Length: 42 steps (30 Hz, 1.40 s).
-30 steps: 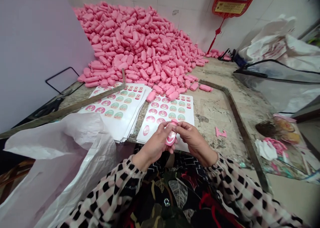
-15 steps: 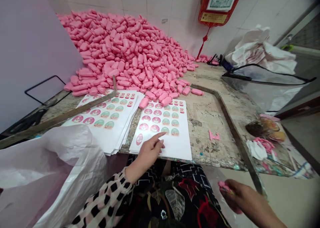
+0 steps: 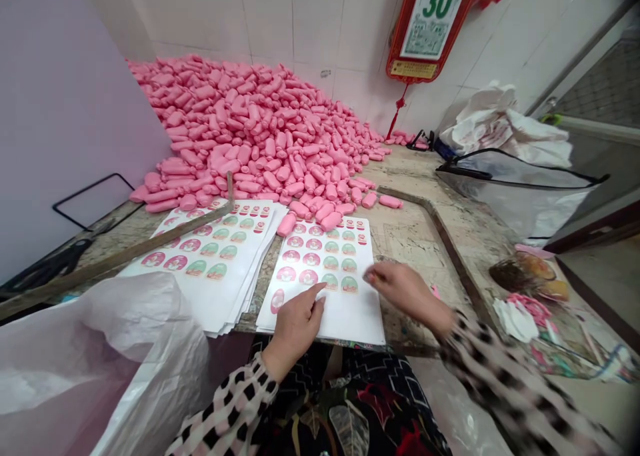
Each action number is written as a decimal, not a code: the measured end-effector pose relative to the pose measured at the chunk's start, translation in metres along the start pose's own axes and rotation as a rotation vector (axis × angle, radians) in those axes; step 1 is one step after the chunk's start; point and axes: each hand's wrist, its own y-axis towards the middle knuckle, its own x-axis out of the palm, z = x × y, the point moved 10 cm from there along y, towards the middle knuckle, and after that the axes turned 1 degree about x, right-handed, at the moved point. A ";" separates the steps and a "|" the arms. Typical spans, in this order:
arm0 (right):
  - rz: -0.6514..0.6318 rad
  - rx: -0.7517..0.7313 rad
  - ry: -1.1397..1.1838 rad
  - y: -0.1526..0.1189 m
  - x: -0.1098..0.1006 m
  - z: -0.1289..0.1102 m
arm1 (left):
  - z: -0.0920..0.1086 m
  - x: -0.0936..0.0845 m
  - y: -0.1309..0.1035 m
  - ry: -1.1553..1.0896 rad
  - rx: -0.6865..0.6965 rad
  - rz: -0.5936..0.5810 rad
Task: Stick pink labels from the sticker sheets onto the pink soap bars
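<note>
My left hand (image 3: 299, 323) rests on the right-hand sticker sheet (image 3: 350, 316), its index finger stretched toward a green sticker (image 3: 330, 281) and its thumb apart. Over the sheet's right edge is my right hand (image 3: 400, 289), blurred, its fingers drawn together near the rightmost green sticker (image 3: 349, 284); whatever lies between the fingertips is too small to tell. Pink and green oval and dome stickers cover the upper part of the sheet. Another stack of sticker sheets (image 3: 200, 303) lies to the left. Behind both stands a big heap of pink, bottle-shaped pieces (image 3: 270, 136).
Metal bars (image 3: 450, 243) lie on the worn table (image 3: 415, 239) at right and left. White plastic (image 3: 150, 349) bulges at the lower left. Black scissors (image 3: 70, 259) lie far left. Clear and white bags (image 3: 520, 183) sit back right, above small odds and ends.
My right hand has come up from below the table edge to the sheet, and the pink item is no longer visible in it. My left hand stays on the sheet. The view has tilted up.
</note>
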 end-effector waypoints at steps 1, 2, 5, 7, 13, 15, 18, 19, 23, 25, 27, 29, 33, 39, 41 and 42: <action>0.044 -0.010 -0.105 0.029 -0.009 -0.007 | 0.000 0.000 0.000 0.016 0.003 0.003; 0.080 -0.021 -0.216 0.055 -0.015 -0.014 | 0.001 0.001 -0.001 0.029 0.006 0.005; 0.114 -0.068 -0.302 0.117 -0.018 -0.029 | 0.004 0.001 -0.002 0.054 0.018 0.005; 0.087 -0.126 -0.338 0.141 -0.011 -0.039 | 0.005 0.002 -0.003 0.058 0.025 -0.005; 0.025 -0.272 -0.419 0.136 0.010 -0.051 | 0.006 0.003 -0.003 -0.059 0.024 -0.015; 0.027 -0.293 -0.421 0.117 0.013 -0.051 | 0.002 -0.003 -0.003 -0.221 -0.021 0.012; 0.125 -0.356 -0.299 0.072 0.008 -0.061 | -0.019 -0.013 -0.006 -0.681 -0.282 0.079; 0.171 -0.394 -0.223 0.054 0.005 -0.069 | -0.027 -0.012 -0.010 -0.892 -0.405 0.091; 0.157 -0.552 0.023 -0.016 0.010 -0.111 | 0.002 0.017 -0.030 -1.633 -0.687 -0.320; 0.034 -0.577 0.172 -0.038 0.019 -0.128 | 0.015 0.022 -0.047 -1.776 -0.777 -0.471; -0.075 -0.533 0.379 -0.045 0.027 -0.133 | 0.010 0.023 -0.066 -1.783 -0.872 -0.455; -0.086 -0.428 0.560 -0.038 0.035 -0.126 | -0.003 0.021 -0.082 -1.709 -0.921 -0.377; 0.023 -0.187 0.589 -0.007 0.059 -0.101 | -0.031 0.000 -0.091 -1.491 -0.819 -0.139; 0.119 -0.094 0.249 0.019 0.075 -0.116 | -0.059 -0.050 -0.083 -0.745 -0.512 0.180; 0.145 -0.109 0.144 0.021 0.072 -0.126 | -0.054 -0.060 -0.079 -0.477 -0.366 0.200; 0.152 -0.114 0.096 0.021 0.071 -0.130 | -0.049 -0.063 -0.078 -0.376 -0.285 0.201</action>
